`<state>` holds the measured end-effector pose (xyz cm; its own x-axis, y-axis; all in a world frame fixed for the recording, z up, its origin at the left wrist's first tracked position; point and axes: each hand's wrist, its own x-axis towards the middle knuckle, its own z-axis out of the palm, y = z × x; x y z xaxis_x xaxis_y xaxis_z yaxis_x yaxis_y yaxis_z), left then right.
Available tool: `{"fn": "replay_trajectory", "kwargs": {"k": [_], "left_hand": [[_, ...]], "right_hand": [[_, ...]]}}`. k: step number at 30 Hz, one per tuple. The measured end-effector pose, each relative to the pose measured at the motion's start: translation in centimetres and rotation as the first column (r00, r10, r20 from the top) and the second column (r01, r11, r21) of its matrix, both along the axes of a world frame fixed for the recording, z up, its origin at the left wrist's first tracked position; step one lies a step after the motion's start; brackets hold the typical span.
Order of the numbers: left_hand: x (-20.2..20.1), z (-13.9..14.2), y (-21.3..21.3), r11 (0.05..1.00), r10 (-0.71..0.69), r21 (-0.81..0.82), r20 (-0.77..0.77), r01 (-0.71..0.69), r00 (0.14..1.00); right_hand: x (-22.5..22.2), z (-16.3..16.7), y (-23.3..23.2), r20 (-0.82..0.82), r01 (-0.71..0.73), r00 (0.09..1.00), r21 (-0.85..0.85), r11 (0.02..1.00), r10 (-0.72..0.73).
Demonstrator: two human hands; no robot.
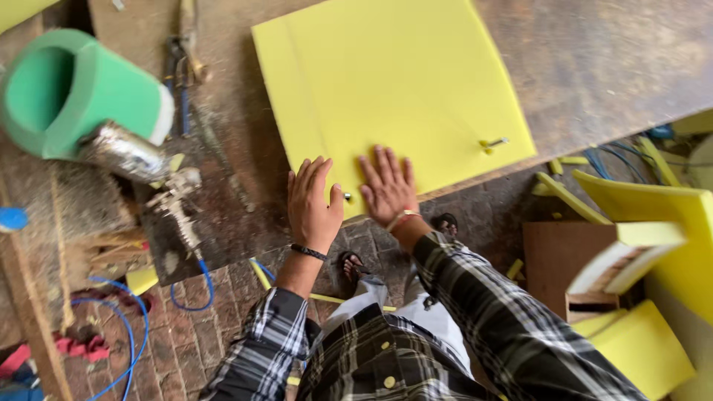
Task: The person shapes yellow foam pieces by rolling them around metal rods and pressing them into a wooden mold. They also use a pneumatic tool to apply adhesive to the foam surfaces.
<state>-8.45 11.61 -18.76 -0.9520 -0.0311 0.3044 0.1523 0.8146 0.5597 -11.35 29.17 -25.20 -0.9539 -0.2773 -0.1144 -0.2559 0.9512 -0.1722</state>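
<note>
A large yellow foam sheet (pixel 394 89) lies flat on a worn wooden workbench (pixel 594 67). My left hand (pixel 312 204) rests flat at the sheet's near corner, fingers spread, with a dark band on the wrist. My right hand (pixel 388 186) presses flat on the sheet just to the right, fingers apart, with a red and white band at the wrist. A small metal pin (pixel 347 197) shows between the two hands. Another small pin or clip (pixel 494 142) sits on the sheet near its right corner.
A rolled green foam tube (pixel 74 89) and a silvery spray gun (pixel 167 193) with a blue hose (pixel 197 293) lie at the left. Pliers (pixel 178 63) rest on the bench. Yellow foam blocks (pixel 668 245) and offcuts sit at the right, over a brick floor (pixel 200 334).
</note>
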Motion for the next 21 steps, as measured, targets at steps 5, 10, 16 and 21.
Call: {"fn": "replay_trajectory", "kwargs": {"k": [5,10,16,21], "left_hand": [[-0.7,2.0,8.5,0.962,-0.261,0.065,-0.049,0.264,0.964],[-3.3,1.2,14.5,0.952,-0.301,0.018,0.250,0.307,0.920],[-9.4,-2.5,19.7,0.929,-0.237,-0.169,0.411,0.329,0.880],[-13.0,-4.6,21.6,0.932,-0.154,-0.255,0.367,0.259,0.917]], "right_hand": [[1.4,-0.3,3.8,-0.211,-0.095,0.977,-0.371,0.924,0.016],[5.7,-0.2,15.7,-0.414,0.130,0.803,-0.581,0.803,-0.429],[-1.5,2.7,27.3,-0.231,0.331,0.834,-0.516,0.790,-0.501],[-10.4,4.8,27.8,-0.060,0.189,0.971,-0.408,0.893,-0.233]]}}
